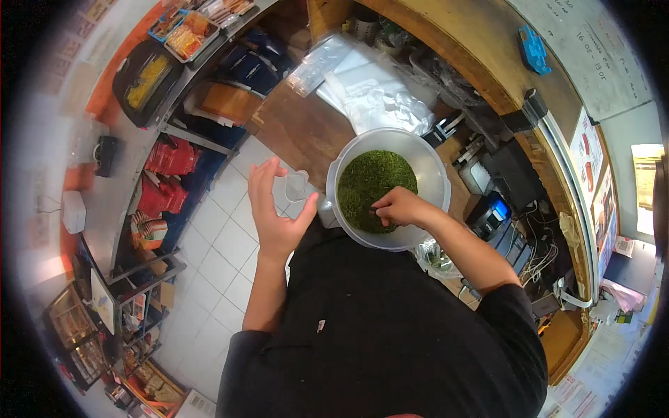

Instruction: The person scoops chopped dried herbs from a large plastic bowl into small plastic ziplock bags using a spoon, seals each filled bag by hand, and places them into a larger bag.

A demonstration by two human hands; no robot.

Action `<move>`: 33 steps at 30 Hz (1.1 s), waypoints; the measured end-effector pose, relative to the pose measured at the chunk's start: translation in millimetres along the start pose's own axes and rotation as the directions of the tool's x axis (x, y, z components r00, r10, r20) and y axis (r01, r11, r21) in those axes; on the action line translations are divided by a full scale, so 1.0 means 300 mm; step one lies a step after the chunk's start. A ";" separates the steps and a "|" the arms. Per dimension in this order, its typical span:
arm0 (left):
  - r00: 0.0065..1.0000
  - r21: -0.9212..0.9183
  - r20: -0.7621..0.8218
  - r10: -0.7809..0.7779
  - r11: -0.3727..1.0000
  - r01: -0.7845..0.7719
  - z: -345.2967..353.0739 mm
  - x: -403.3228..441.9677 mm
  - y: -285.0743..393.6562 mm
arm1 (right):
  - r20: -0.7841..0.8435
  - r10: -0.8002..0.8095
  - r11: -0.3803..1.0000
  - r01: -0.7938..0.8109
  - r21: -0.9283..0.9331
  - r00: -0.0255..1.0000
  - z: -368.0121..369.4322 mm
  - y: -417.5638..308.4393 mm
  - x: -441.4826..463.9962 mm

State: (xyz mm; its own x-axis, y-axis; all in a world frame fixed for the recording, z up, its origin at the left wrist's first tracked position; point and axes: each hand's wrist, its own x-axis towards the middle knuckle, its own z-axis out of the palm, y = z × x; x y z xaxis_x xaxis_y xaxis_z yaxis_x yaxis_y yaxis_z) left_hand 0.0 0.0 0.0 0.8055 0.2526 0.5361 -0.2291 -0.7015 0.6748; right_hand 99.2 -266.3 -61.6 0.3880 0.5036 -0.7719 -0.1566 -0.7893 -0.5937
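A large whitish tub (433, 174) stands at the edge of a brown wooden surface, with finely chopped green herbs (376, 177) inside. My right hand (401, 207) reaches into it, fingers closed at the herbs; a small dark thing shows at the fingertips, too small to name. Left of the tub, my left hand (277, 209) is raised with thumb and fingers curved around a small clear plastic cup (296, 187). Whether every finger touches the cup cannot be made out.
Clear plastic bags (380, 90) lie on the wooden surface (300, 125) beyond the tub. A card terminal (493, 212) and cables are at the right. Shelves with red packets (167, 157) stand at the left, above white floor tiles (226, 258).
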 end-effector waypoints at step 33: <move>0.963 -0.216 0.211 0.166 0.969 -0.119 0.371 0.040 0.123 | -0.764 -0.148 0.963 0.266 0.031 0.627 -0.005 0.048 -0.317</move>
State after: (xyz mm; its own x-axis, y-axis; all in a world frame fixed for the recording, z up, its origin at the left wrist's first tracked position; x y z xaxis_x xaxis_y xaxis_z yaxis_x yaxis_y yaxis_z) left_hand 61.9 -97.0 -25.1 0.8532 -0.0132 0.5214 -0.4362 -0.5662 0.6995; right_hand 61.5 -326.0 3.5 0.9609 0.1646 -0.2225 -0.0763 -0.6155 -0.7845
